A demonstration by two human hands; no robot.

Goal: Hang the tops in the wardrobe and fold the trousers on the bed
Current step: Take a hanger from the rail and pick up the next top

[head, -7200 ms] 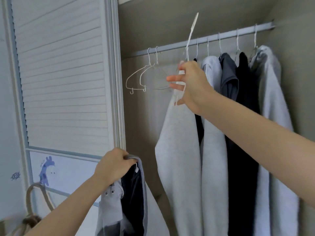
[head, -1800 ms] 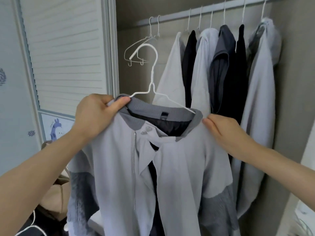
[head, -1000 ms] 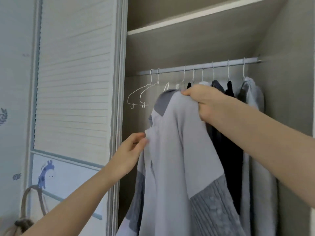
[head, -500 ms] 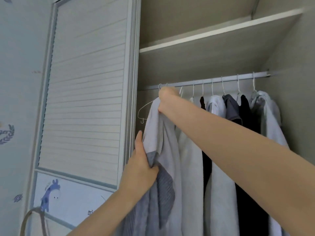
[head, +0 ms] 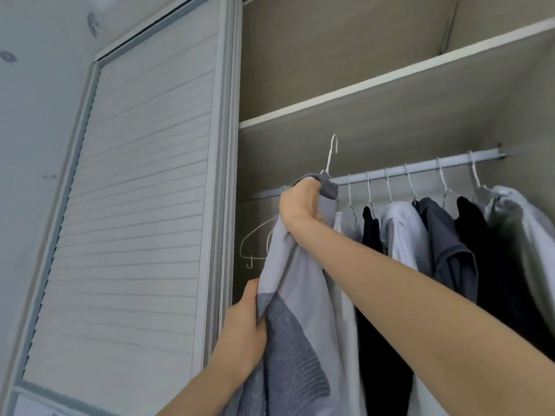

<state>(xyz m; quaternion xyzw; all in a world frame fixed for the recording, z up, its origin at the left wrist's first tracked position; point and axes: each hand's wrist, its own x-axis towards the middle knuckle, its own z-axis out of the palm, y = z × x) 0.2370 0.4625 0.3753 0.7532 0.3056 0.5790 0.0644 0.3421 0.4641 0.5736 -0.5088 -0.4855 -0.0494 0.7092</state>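
Nearest the camera, at the bottom of the view, the left hand point(head: 244, 331) grips the lower side of a grey top point(head: 295, 295), its fingers curled into the fabric where the pale cloth meets a darker knitted panel. Above it, the right arm stretches up and away, and the right hand point(head: 300, 202) is closed round the top's collar and the neck of its white wire hanger point(head: 330, 157). Half a second ago the hanger's hook was hidden behind the hand at rail height; now it stands clear above the wardrobe rail point(head: 420, 168), not yet caught on it. That suggests the top has been lifted high enough, and the next move is likely to lower the hook over the rail. Behind the raised hand, two empty hangers point(head: 255, 238) dangle at the rail's left end. Further right, a row of hung tops point(head: 450, 235), pale grey, black and dark grey, fills the rail up to the side wall. A shelf point(head: 390, 79) runs above, and a slatted door point(head: 135, 190) stands at left. No trousers or bed are in view.
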